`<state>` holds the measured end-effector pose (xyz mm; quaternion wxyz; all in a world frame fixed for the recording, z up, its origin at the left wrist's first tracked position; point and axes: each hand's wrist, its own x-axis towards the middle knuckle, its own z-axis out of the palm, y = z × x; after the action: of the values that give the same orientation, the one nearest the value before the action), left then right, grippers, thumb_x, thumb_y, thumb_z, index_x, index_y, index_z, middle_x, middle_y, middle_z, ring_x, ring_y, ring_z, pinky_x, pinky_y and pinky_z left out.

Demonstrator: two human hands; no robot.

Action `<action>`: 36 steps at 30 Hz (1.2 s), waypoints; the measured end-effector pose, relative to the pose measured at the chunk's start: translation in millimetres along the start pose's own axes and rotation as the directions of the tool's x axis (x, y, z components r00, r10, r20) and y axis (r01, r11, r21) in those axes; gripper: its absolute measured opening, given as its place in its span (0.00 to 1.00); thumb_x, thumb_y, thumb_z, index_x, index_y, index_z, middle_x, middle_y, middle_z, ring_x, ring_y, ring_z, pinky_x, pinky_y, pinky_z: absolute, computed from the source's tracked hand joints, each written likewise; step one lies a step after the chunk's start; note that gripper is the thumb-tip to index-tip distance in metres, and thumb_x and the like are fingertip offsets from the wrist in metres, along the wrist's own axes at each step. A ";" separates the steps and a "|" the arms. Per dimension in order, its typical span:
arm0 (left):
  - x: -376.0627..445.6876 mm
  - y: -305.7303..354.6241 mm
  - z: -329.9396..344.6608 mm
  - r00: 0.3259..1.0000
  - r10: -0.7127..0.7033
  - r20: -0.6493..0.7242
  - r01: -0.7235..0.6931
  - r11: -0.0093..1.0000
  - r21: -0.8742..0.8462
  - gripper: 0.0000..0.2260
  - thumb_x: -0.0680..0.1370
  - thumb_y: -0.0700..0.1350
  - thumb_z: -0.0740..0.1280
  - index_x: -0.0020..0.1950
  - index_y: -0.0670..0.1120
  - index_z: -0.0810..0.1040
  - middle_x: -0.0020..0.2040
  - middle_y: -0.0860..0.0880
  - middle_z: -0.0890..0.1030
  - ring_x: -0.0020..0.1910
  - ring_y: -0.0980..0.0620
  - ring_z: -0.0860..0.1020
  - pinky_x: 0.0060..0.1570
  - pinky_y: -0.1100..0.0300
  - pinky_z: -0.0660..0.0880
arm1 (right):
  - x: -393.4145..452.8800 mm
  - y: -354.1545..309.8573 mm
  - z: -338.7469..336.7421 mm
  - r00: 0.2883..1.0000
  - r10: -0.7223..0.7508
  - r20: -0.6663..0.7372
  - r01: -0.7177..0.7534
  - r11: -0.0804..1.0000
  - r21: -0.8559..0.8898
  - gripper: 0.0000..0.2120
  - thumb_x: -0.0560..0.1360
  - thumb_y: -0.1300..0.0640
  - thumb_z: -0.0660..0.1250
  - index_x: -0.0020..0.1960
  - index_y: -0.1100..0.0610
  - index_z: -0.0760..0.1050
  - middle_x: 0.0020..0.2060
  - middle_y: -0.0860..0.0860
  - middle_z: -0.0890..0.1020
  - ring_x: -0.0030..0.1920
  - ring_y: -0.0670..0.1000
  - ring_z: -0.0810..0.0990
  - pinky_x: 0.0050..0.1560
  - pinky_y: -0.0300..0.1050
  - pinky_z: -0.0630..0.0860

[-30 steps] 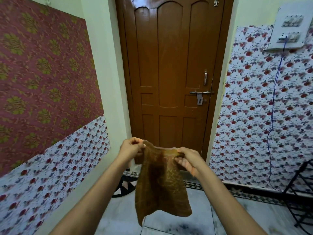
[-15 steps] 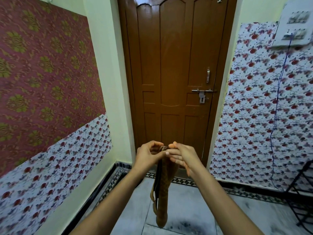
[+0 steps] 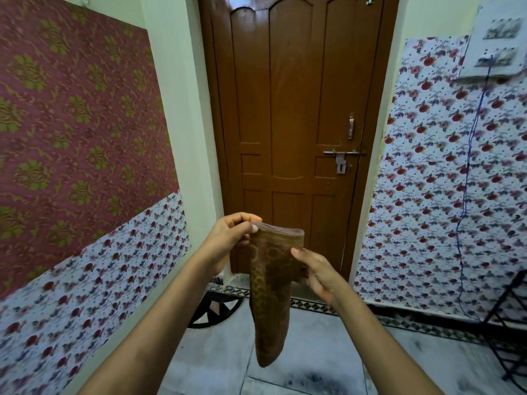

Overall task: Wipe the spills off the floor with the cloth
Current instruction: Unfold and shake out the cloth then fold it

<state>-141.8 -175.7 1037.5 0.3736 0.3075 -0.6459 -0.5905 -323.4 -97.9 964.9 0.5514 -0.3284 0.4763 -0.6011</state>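
Cloth (image 3: 269, 297) hanging before the door (image 3: 291, 115): I am pinching its top with my left hand (image 3: 228, 240), right hand (image 3: 319, 273) fingers curled on its edge.

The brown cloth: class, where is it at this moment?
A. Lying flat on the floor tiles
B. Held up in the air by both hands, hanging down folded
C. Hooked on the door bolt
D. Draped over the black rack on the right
B: the left hand pinches the top edge of the brown cloth and the right hand grips its side, while its lower end hangs clear above the floor.
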 end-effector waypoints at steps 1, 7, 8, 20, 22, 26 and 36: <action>0.5 -0.6 -5.8 1.000 -0.012 0.014 0.011 1.000 0.007 0.08 0.75 0.35 0.64 0.45 0.46 0.80 0.41 0.47 0.78 0.44 0.47 0.72 0.45 0.58 0.70 | 1.0 -1.7 -0.2 1.000 -0.025 -0.005 0.026 1.000 0.002 0.12 0.71 0.56 0.69 0.54 0.57 0.77 0.53 0.55 0.81 0.56 0.53 0.77 0.59 0.49 0.73; -3.9 2.3 -23.8 0.989 -0.026 0.145 -0.021 0.951 0.309 0.14 0.75 0.36 0.67 0.58 0.49 0.76 0.48 0.48 0.80 0.49 0.52 0.79 0.51 0.58 0.78 | 1.4 -12.9 2.0 0.986 -0.154 0.068 0.164 0.969 -0.183 0.09 0.75 0.57 0.65 0.54 0.59 0.77 0.48 0.54 0.82 0.52 0.52 0.80 0.56 0.47 0.75; -4.6 4.3 -22.1 0.983 -0.037 0.179 -0.030 0.933 0.359 0.17 0.74 0.37 0.69 0.61 0.51 0.74 0.50 0.48 0.79 0.50 0.53 0.79 0.49 0.61 0.77 | 1.7 -14.8 3.3 0.981 -0.174 0.081 0.189 0.953 -0.238 0.10 0.76 0.57 0.65 0.54 0.60 0.76 0.47 0.54 0.82 0.50 0.52 0.80 0.53 0.45 0.76; 17.5 14.2 27.8 0.939 -0.080 0.334 -0.132 0.814 0.566 0.04 0.74 0.46 0.69 0.45 0.48 0.76 0.46 0.47 0.78 0.47 0.49 0.78 0.48 0.55 0.76 | -10.7 -30.6 -9.7 0.946 -0.306 0.106 0.323 0.867 -0.379 0.07 0.76 0.58 0.65 0.52 0.59 0.77 0.45 0.54 0.82 0.47 0.51 0.82 0.48 0.44 0.78; 21.5 22.6 33.2 0.918 -0.078 0.389 -0.182 0.788 0.588 0.03 0.76 0.45 0.68 0.45 0.49 0.74 0.47 0.48 0.77 0.47 0.50 0.78 0.48 0.55 0.75 | -12.6 -28.4 -10.6 0.951 -0.300 0.078 0.309 0.892 -0.331 0.07 0.76 0.57 0.65 0.52 0.57 0.77 0.45 0.53 0.83 0.46 0.50 0.82 0.46 0.41 0.79; 30.3 46.3 45.0 0.921 -0.072 0.383 -0.181 0.791 0.584 0.04 0.75 0.46 0.68 0.46 0.49 0.74 0.43 0.49 0.78 0.43 0.52 0.79 0.44 0.58 0.76 | -17.8 -20.5 -14.1 0.962 -0.274 0.005 0.269 0.939 -0.213 0.15 0.71 0.51 0.67 0.55 0.57 0.76 0.50 0.54 0.82 0.50 0.50 0.82 0.44 0.39 0.79; 39.9 113.0 17.1 0.987 0.079 0.142 -0.129 0.913 0.387 0.05 0.74 0.46 0.69 0.43 0.47 0.76 0.40 0.48 0.79 0.36 0.54 0.80 0.33 0.64 0.77 | -21.0 25.9 -34.5 1.000 0.001 -0.010 -0.002 0.983 -0.181 0.22 0.63 0.53 0.78 0.53 0.57 0.76 0.52 0.54 0.83 0.53 0.51 0.81 0.53 0.41 0.76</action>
<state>-172.5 -187.3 1154.1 0.2943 0.3045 -0.7889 -0.4453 -342.3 -68.6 932.0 0.5173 -0.3738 0.5320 -0.5564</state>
